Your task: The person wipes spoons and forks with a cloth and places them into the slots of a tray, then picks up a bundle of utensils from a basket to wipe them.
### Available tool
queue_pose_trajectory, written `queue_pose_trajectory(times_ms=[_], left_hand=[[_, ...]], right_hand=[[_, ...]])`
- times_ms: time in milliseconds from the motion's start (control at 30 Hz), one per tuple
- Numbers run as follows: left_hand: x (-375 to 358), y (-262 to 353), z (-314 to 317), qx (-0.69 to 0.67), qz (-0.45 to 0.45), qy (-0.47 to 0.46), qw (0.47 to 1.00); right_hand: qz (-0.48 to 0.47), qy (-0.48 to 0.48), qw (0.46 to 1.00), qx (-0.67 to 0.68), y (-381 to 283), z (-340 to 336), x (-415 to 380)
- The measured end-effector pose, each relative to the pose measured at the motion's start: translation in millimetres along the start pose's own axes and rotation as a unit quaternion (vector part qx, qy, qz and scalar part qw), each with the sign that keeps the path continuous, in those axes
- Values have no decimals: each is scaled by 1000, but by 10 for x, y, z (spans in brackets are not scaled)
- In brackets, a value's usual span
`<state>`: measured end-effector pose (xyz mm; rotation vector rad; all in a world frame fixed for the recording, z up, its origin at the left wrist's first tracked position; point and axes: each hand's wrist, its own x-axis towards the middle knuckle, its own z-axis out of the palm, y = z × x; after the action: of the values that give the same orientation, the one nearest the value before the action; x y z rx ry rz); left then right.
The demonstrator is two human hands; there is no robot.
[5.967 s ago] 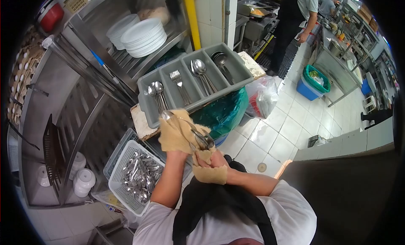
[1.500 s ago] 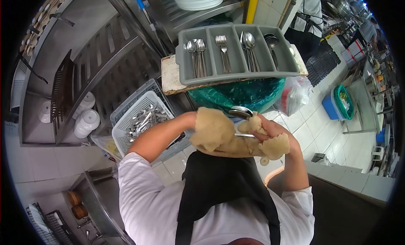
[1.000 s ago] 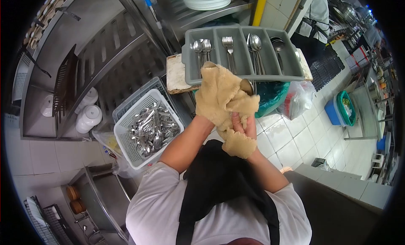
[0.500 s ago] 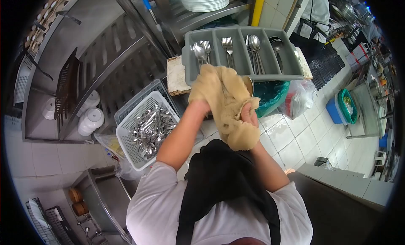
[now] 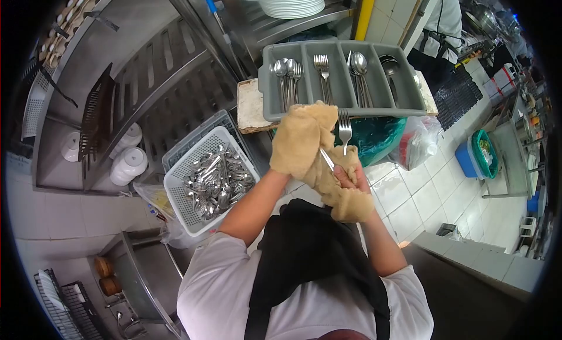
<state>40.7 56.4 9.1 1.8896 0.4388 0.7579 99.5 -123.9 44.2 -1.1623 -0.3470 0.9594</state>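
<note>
Where cutlery lies — grey tray, worn board, tiled floor

The white floor gleams right of the grip, and a tiled wall rises beyond. Left of the grip slants a steel rack.
</note>
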Motion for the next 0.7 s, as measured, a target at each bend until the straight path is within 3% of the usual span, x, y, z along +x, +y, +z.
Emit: queue_pose_trajectory(times_ms=[67,100,200,300,333,367,433,467,500,533,567,633,700], left_hand=[[-106,-654,-180,-136,-80,-105,982],[-158,-912,-279,-203,-120,-155,959],[-335,-1147,-455,-338,-268,-336,837],[-733,-2059,-80,-444,-344,-446,697],[-618,-1924,-167,-350,-264,-426,791],[-388,-1597,-360,-247,-180,-396,866],[-109,-908,-460,-77,-50,-289,953],[-22,-587,-356,-16,-8,-215,977],[52,-343,-253,45,36,-136,989],[99,-158,-181,18,50,-103,993],[114,-5,-116,-10,62,-69,996],[145,-4,14,-47,43,-37,997],[144,-98,113,-63,-10,-42,997]], right_hand=[[-31,-10,998,-49,-38,-144,-29],[-83,-30,967,-237,-45,-333,-17],[-14,-162,816,-555,-612,-401,-106],[-43,-235,789,-566,-798,-441,-61],[-40,-246,776,-580,-837,-443,-50],[-67,-192,818,-537,-803,-420,-51],[32,-107,945,-306,-296,-568,146],[81,-60,979,-179,-122,-617,196],[108,-73,988,-77,-165,-467,162],[138,-80,987,24,-206,-317,127],[125,-79,988,36,-11,-326,185],[92,-89,987,93,52,-210,178],[175,-65,951,246,145,-228,114]])
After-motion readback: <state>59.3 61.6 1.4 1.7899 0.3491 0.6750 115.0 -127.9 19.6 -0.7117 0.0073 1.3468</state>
